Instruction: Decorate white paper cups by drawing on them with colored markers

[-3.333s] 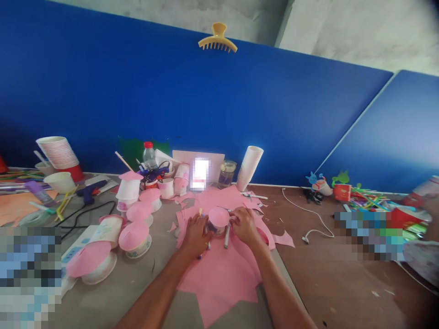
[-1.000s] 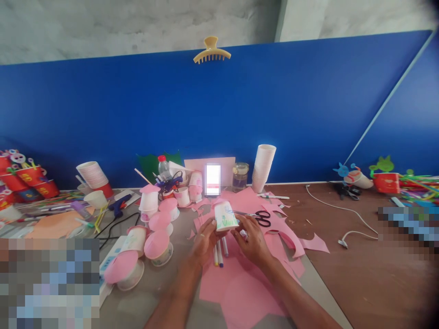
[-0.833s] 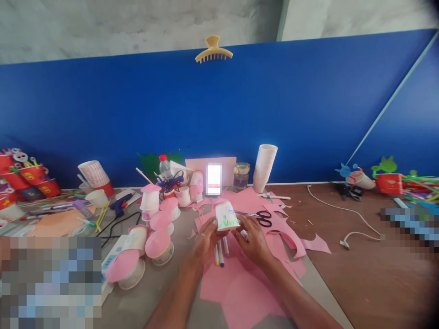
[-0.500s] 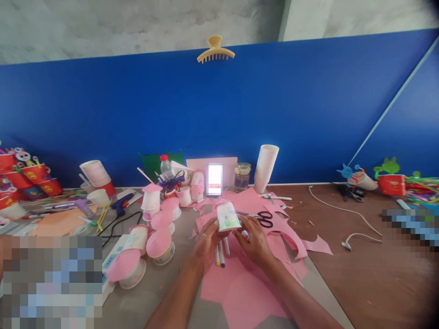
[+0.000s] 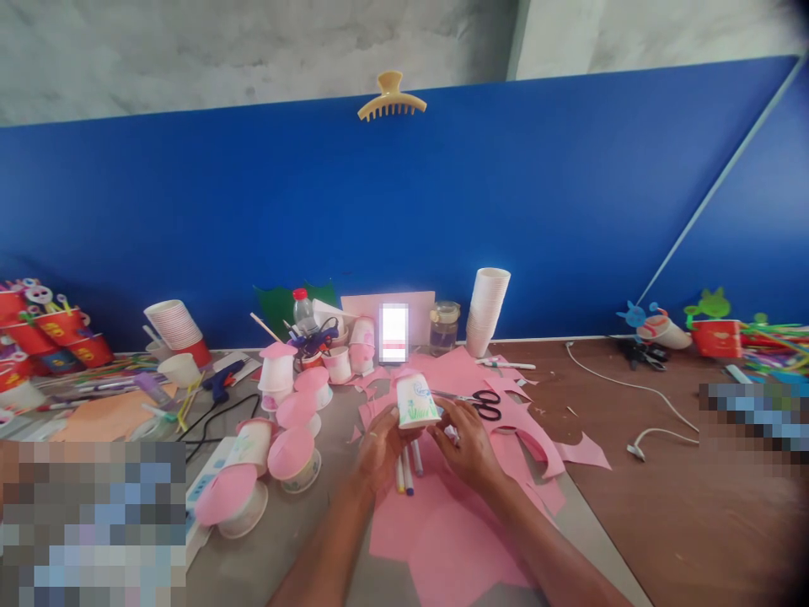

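My left hand (image 5: 380, 447) is closed around a white paper cup (image 5: 418, 409), held tilted with its rim toward me. Green grass and a blue curl are drawn on the cup's side, and pink shows at its far end. Close against the cup's right side, my right hand (image 5: 466, 440) has its fingers curled together. A pale bit shows between those fingers, mostly hidden, so I cannot make out what it is. Beneath the hands, several markers (image 5: 408, 472) lie on pink paper (image 5: 442, 523). Black-handled scissors (image 5: 487, 405) rest just beyond my right hand.
Several decorated cups with pink paper tops (image 5: 294, 455) stand to the left, near a power strip (image 5: 206, 480) and a glue gun (image 5: 222, 379). At the back are a lit phone (image 5: 393, 333), a glass jar (image 5: 444, 327) and stacked paper cups (image 5: 489, 312). A white cable (image 5: 657, 396) lies right.
The whole view has shifted slightly. Both hands keep nearly the same pose around the cup, whose drawn side is turned a little more toward me.
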Demonstrator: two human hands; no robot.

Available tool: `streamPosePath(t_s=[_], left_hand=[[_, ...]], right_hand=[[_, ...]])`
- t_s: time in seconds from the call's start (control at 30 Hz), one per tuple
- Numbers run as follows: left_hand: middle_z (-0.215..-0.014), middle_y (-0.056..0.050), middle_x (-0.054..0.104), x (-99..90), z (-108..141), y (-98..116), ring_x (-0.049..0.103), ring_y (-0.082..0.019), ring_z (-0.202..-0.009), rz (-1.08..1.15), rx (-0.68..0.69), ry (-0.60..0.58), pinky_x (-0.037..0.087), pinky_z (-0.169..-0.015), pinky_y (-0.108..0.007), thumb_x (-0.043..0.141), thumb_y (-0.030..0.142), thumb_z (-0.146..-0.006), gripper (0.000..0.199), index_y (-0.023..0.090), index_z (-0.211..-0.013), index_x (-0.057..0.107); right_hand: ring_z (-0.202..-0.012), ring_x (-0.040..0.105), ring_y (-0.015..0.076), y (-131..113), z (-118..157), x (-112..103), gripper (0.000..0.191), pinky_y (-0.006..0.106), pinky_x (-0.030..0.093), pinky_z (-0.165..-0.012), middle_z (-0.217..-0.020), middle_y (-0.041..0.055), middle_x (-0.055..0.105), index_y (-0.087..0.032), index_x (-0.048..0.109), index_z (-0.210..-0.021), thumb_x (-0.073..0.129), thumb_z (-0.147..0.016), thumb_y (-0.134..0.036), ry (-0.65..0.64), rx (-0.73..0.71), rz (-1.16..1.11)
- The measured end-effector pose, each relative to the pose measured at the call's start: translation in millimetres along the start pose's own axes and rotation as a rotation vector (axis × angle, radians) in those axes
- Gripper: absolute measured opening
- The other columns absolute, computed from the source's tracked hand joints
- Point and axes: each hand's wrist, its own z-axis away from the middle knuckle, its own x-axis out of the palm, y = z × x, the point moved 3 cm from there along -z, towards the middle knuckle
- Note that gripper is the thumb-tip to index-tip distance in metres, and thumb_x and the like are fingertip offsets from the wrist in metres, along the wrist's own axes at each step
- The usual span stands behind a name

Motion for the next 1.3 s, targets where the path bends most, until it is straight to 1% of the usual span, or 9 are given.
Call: streamPosePath(t_s=[0.17,0.5,0.7,0.87,0.97,1.07,1.13,1.23,1.3], left_hand=[[-0.103,-0.012,0.076,1.8,1,0,0.068,-0.029,-0.104,-0.008,-0.015,0.006,0.054,-0.09,-0.039,0.072,0.043,-0.078,0.035,0.014,-0.097,0.072],[-0.099,-0.014,0.077,3.1,-1,0,0.069,-0.031,-0.103,0.03,-0.071,0.018,0.054,-0.091,-0.042,0.072,0.044,-0.076,0.037,0.013,-0.096,0.073],[-0.101,-0.013,0.076,4.7,-2,-3,0.07,-0.031,-0.103,0.01,-0.088,0.002,0.054,-0.091,-0.042,0.069,0.044,-0.079,0.041,0.014,-0.106,0.071],[-0.104,-0.014,0.076,4.7,-1,-6,0.068,-0.03,-0.104,0.009,-0.059,0.013,0.053,-0.092,-0.04,0.071,0.042,-0.078,0.037,0.012,-0.101,0.072],[-0.101,-0.014,0.076,3.1,-1,-8,0.069,-0.029,-0.099,0.001,-0.05,0.008,0.053,-0.09,-0.039,0.076,0.039,-0.074,0.036,0.012,-0.097,0.073],[-0.095,-0.013,0.076,3.2,1,-9,0.07,-0.027,-0.094,-0.026,-0.061,-0.007,0.053,-0.087,-0.038,0.08,0.036,-0.071,0.033,0.014,-0.095,0.074],[-0.091,-0.012,0.075,4.6,2,-8,0.07,-0.026,-0.094,-0.047,-0.055,-0.021,0.052,-0.088,-0.038,0.08,0.036,-0.072,0.032,0.015,-0.095,0.074],[-0.086,-0.01,0.075,4.7,3,-8,0.07,-0.024,-0.084,-0.056,-0.039,-0.013,0.051,-0.087,-0.038,0.085,0.04,-0.066,0.039,0.015,-0.094,0.074],[-0.083,-0.009,0.075,1.0,2,-8,0.069,-0.02,-0.076,-0.053,-0.022,0.035,0.051,-0.083,-0.036,0.086,0.046,-0.062,0.045,0.014,-0.092,0.075]], right_hand=[[-0.076,0.064,0.0237,0,0,0,0.033,0.047,0.05,-0.085,-0.078,0.0026,0.07,-0.02,0.054,-0.125,0.056,-0.091,-0.022,0.014,-0.01,-0.003],[-0.076,0.066,0.0237,-1,0,-1,0.033,0.046,0.051,-0.085,-0.075,0.0014,0.07,-0.021,0.054,-0.124,0.056,-0.091,-0.021,0.03,-0.019,0.004],[-0.076,0.066,0.024,-2,0,-2,0.032,0.045,0.052,-0.084,-0.073,0.0017,0.068,-0.022,0.056,-0.123,0.055,-0.091,-0.023,0.03,-0.028,0.013],[-0.074,0.065,0.0233,-3,-2,-4,0.029,0.044,0.053,-0.083,-0.078,0.0037,0.069,-0.021,0.059,-0.118,0.054,-0.089,-0.02,0.03,0.007,0.008],[-0.072,0.065,0.023,0,-1,-3,0.028,0.044,0.053,-0.081,-0.082,0.0055,0.071,-0.021,0.06,-0.116,0.053,-0.089,-0.018,0.047,0.021,0.004],[-0.082,0.067,0.0256,5,2,-1,0.031,0.044,0.054,-0.08,-0.095,0.0091,0.074,-0.021,0.062,-0.115,0.051,-0.087,-0.016,0.079,0.046,0.0],[-0.088,0.067,0.0269,10,4,-1,0.031,0.043,0.055,-0.08,-0.099,0.0094,0.074,-0.022,0.064,-0.113,0.05,-0.086,-0.015,0.089,0.06,-0.006],[-0.09,0.067,0.0275,18,7,-1,0.03,0.044,0.054,-0.081,-0.097,0.0084,0.074,-0.023,0.066,-0.109,0.051,-0.085,-0.016,0.1,0.072,0.0],[-0.093,0.065,0.0286,27,9,-3,0.029,0.045,0.053,-0.081,-0.096,0.0085,0.073,-0.023,0.066,-0.108,0.05,-0.084,-0.018,0.131,0.118,0.025]])
